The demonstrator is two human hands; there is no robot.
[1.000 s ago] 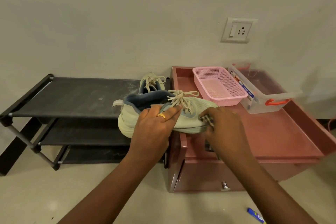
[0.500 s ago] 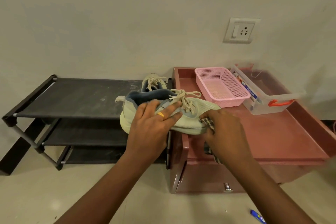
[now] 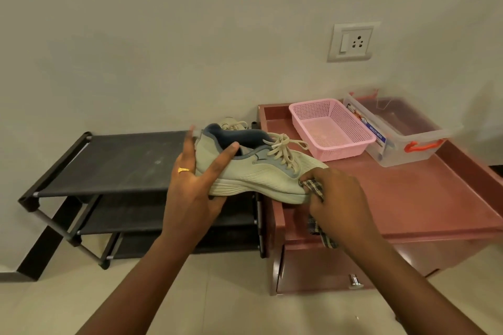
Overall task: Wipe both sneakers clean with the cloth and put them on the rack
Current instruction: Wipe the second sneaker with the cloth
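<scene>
Head view, left hand [image 3: 194,190] shifted to sneaker [image 3: 255,177] heel

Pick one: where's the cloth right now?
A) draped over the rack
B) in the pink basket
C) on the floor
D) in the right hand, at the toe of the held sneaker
D: the right hand pinches the checked cloth against the toe of the sneaker, while the left hand holds the sneaker at the heel.
</scene>
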